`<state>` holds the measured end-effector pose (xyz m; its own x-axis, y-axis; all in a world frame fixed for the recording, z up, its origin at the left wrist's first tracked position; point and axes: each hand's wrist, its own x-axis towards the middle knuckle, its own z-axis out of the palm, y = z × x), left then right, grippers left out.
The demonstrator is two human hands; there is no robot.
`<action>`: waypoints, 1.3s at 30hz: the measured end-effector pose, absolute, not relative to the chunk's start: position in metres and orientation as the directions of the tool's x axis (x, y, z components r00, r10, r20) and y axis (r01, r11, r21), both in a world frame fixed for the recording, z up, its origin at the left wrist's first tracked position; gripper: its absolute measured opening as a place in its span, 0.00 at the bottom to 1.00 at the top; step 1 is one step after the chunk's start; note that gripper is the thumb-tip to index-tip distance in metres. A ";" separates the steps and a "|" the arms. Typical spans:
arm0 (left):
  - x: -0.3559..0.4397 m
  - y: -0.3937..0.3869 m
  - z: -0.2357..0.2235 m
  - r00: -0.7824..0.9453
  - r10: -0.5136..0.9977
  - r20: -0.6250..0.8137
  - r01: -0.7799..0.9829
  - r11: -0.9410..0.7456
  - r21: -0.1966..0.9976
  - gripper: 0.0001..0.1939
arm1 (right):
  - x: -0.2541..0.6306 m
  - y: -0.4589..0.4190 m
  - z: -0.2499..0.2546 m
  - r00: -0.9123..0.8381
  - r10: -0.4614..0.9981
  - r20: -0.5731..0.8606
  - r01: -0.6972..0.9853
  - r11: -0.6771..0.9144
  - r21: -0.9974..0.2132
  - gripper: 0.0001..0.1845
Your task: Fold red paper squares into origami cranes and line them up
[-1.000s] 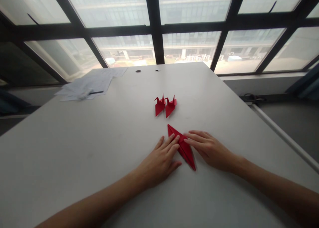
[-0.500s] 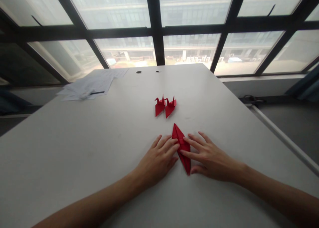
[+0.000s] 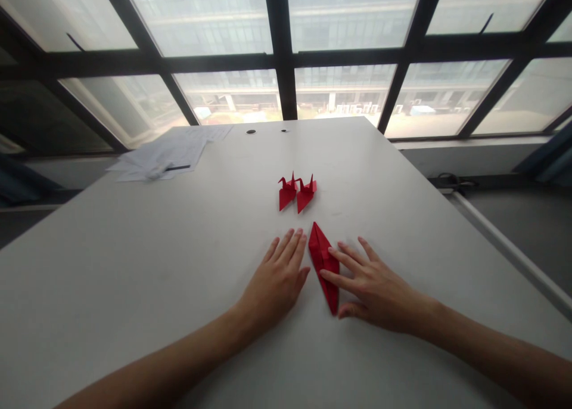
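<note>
R hand (image 3: 374,285) on red paper (image 3: 319,248); cranes (image 3: 305,197) nr

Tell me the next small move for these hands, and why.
Likely slide the bare left hand rightward onto the long red folded-paper diamond: that hand lies just off its left edge, and only the bare right hand touches it.
</note>
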<state>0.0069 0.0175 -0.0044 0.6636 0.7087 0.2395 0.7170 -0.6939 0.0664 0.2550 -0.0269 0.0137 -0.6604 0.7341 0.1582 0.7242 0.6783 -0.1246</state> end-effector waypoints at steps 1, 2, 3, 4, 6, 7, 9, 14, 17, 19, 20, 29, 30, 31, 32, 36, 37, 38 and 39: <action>0.009 0.012 -0.002 0.710 0.669 0.219 0.673 -0.736 0.070 0.28 | 0.254 -0.028 0.015 -0.658 0.734 0.169 0.724 0.678 -0.128 0.33; 0.010 0.008 -0.001 0.759 0.623 0.188 0.621 -0.780 0.077 0.28 | 0.252 -0.030 0.015 -0.656 0.733 0.180 0.722 0.679 -0.132 0.31; 0.011 0.004 -0.001 0.786 0.595 0.170 0.589 -0.803 0.087 0.28 | 0.251 -0.032 0.015 -0.653 0.734 0.188 0.722 0.678 -0.139 0.31; 0.012 0.002 -0.001 0.795 0.586 0.158 0.578 -0.810 0.095 0.29 | 0.250 -0.033 0.015 -0.644 0.739 0.197 0.725 0.672 -0.150 0.29; 0.012 0.003 -0.002 0.810 0.571 0.133 0.558 -0.821 0.120 0.30 | 0.250 -0.034 0.013 -0.586 0.777 0.231 0.757 0.626 -0.187 0.25; 0.012 0.006 -0.003 0.814 0.567 0.128 0.551 -0.823 0.137 0.29 | 0.251 -0.033 0.011 -0.543 0.800 0.255 0.777 0.593 -0.208 0.23; 0.011 0.012 -0.002 0.824 0.553 0.122 0.529 -0.829 0.180 0.28 | 0.256 -0.027 0.007 -0.482 0.822 0.303 0.794 0.556 -0.245 0.22; 0.012 0.017 0.007 0.818 0.557 0.146 0.509 -0.818 0.266 0.25 | 0.271 -0.008 -0.001 -0.645 0.706 0.293 0.665 0.707 -0.240 0.20; 0.013 0.015 0.009 0.796 0.579 0.177 0.521 -0.804 0.288 0.23 | 0.271 -0.005 -0.003 -0.635 0.696 0.335 0.670 0.712 -0.208 0.15; 0.013 0.014 0.007 0.797 0.575 0.184 0.514 -0.807 0.291 0.25 | 0.270 -0.006 -0.002 -0.617 0.697 0.364 0.684 0.704 -0.188 0.13; 0.012 0.015 0.005 0.801 0.570 0.185 0.509 -0.810 0.292 0.26 | 0.270 -0.007 -0.002 -0.619 0.693 0.371 0.683 0.707 -0.181 0.13; 0.011 0.014 0.008 0.825 0.548 0.138 0.497 -0.820 0.282 0.22 | 0.273 -0.002 0.002 -0.647 0.671 0.363 0.658 0.731 -0.178 0.10; 0.011 0.013 0.010 0.826 0.549 0.128 0.498 -0.818 0.289 0.23 | 0.272 -0.002 0.002 -0.643 0.671 0.369 0.660 0.730 -0.178 0.09; 0.012 0.013 0.011 0.827 0.549 0.120 0.497 -0.815 0.296 0.23 | 0.271 -0.002 0.002 -0.643 0.668 0.374 0.658 0.732 -0.176 0.08; 0.012 0.012 0.012 0.828 0.548 0.117 0.496 -0.814 0.302 0.25 | 0.270 -0.002 0.002 -0.647 0.661 0.379 0.654 0.737 -0.170 0.07; 0.013 0.011 0.012 0.819 0.558 0.130 0.498 -0.806 0.320 0.31 | 0.267 -0.002 0.004 -0.679 0.613 0.404 0.618 0.774 -0.138 0.05; 0.013 0.011 0.012 0.816 0.561 0.137 0.498 -0.803 0.327 0.32 | 0.267 -0.001 0.004 -0.684 0.604 0.410 0.610 0.781 -0.134 0.06; 0.014 0.010 0.012 0.812 0.565 0.147 0.496 -0.800 0.338 0.31 | 0.266 -0.001 0.004 -0.686 0.597 0.416 0.603 0.787 -0.134 0.06; 0.014 0.009 0.012 0.807 0.569 0.158 0.493 -0.796 0.351 0.30 | 0.265 -0.001 0.003 -0.687 0.592 0.421 0.596 0.791 -0.139 0.07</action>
